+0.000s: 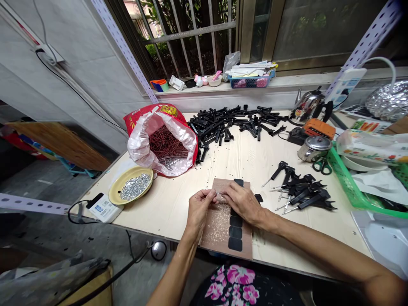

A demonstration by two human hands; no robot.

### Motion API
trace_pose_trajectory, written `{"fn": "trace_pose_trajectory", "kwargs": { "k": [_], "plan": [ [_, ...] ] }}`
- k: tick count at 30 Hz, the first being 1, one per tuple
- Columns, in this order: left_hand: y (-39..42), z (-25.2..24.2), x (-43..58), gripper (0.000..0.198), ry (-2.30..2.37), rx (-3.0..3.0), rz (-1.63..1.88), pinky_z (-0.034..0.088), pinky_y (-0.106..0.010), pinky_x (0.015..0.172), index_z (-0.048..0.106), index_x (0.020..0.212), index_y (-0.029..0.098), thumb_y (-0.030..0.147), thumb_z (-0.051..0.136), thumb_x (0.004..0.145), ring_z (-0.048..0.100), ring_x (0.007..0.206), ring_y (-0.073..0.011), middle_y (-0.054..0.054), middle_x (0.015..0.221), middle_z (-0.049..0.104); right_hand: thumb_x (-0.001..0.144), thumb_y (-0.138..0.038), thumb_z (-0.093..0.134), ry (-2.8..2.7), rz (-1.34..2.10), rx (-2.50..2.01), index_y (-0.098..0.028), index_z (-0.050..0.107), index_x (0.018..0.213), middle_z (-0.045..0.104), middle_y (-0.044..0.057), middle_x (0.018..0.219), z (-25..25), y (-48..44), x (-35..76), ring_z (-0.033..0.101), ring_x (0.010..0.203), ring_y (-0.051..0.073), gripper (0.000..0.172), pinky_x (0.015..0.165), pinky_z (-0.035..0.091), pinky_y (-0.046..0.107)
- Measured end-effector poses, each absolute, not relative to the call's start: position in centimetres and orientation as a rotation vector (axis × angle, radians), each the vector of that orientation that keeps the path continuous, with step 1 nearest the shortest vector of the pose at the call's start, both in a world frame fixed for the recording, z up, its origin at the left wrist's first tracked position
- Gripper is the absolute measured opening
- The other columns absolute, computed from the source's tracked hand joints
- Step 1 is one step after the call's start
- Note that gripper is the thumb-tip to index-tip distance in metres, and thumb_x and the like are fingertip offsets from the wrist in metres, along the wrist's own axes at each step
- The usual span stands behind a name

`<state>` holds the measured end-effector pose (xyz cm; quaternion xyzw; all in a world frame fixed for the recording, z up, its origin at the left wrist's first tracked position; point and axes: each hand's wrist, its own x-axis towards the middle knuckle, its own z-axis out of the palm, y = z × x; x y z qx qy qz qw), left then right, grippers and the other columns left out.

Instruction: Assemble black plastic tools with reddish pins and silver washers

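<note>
Above a brown board (212, 238), my left hand (200, 207) and my right hand (244, 200) meet with pinched fingers. A thin, light metal pin (218, 194) runs between the fingertips of both hands; its ends are hidden. Pale specks are scattered over the board, and a column of black square pads (236, 232) lies along its right side, partly under my right hand. To the right of that hand is a group of black plastic parts with metal rods (302, 191). Left of my left hand, a yellow bowl (114, 192) holds many small silvery metal pieces.
A red and white bag (140, 146) full of thin reddish rods stands open behind the bowl. Black plastic parts (219, 121) are heaped at the back. On the right are a lidded metal cup (315, 148), scissors (322, 165) and a green basket (347, 187). A white box (104, 208) sits at the left edge.
</note>
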<state>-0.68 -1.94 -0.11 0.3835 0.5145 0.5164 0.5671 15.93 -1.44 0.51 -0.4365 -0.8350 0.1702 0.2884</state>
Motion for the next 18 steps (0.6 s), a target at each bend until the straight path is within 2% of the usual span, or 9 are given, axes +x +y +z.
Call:
{"fn": "trace_pose_trajectory", "kwargs": {
  "k": [5, 11, 15, 18],
  "plan": [
    [-2.0, -0.1, -0.6, 0.026, 1.228, 0.915, 1.22, 0.045, -0.022, 0.06, 0.067, 0.075, 0.012, 0.036, 0.073, 0.068, 0.055, 0.057, -0.0099, 0.0, 0.061, 0.06, 0.094, -0.027, 0.045, -2.007, 0.793, -1.145, -0.017, 0.057, 0.095, 0.059, 0.004, 0.088, 0.7, -1.5, 15.9, 0.056, 0.081, 0.014, 0.016, 0.071, 0.046, 0.026],
    [-2.3, -0.3, -0.6, 0.027, 1.233, 0.942, 1.175, 0.045, -0.022, 0.056, 0.066, 0.077, 0.012, 0.036, 0.072, 0.07, 0.055, 0.058, -0.0104, -0.001, 0.063, 0.06, 0.095, -0.026, 0.04, -2.145, 0.546, -1.25, -0.017, 0.06, 0.095, 0.058, 0.005, 0.089, 0.5, -2.0, 16.6, 0.055, 0.076, 0.015, 0.021, 0.065, 0.043, 0.026],
    [-2.3, -0.4, -0.3, 0.027, 1.245, 0.943, 1.159, 0.045, -0.021, 0.057, 0.065, 0.075, 0.012, 0.037, 0.073, 0.069, 0.055, 0.058, -0.011, -0.001, 0.062, 0.06, 0.095, -0.027, 0.042, -2.035, 0.812, -1.23, -0.018, 0.059, 0.093, 0.061, 0.002, 0.085, 0.3, -2.0, 16.9, 0.057, 0.075, 0.013, 0.019, 0.063, 0.043, 0.023],
    [-2.2, -0.2, 0.0, 0.026, 1.233, 0.947, 1.166, 0.043, -0.02, 0.056, 0.066, 0.074, 0.012, 0.036, 0.073, 0.069, 0.054, 0.058, -0.0101, -0.001, 0.062, 0.06, 0.094, -0.026, 0.044, -2.114, 0.572, -1.269, -0.018, 0.059, 0.096, 0.061, 0.004, 0.088, 0.2, -2.2, 17.0, 0.055, 0.076, 0.014, 0.017, 0.063, 0.041, 0.024]
  ]
}}
